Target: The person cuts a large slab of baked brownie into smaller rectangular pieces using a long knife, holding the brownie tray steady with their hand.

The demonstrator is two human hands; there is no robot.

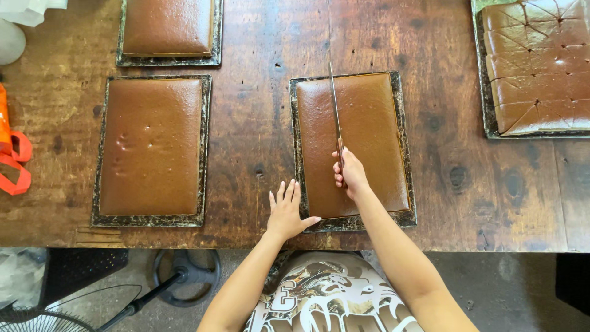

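Observation:
A rectangular tray with a smooth brown slab cake lies in front of me on the wooden table. My right hand grips the handle of a long knife; its blade runs lengthwise over the left part of the slab. My left hand lies flat with fingers spread on the table, thumb at the tray's near left corner.
A second uncut slab in a tray sits to the left and a third tray behind it. At the far right is a tray of cut slab. Orange straps lie at the left edge. A fan stand is on the floor.

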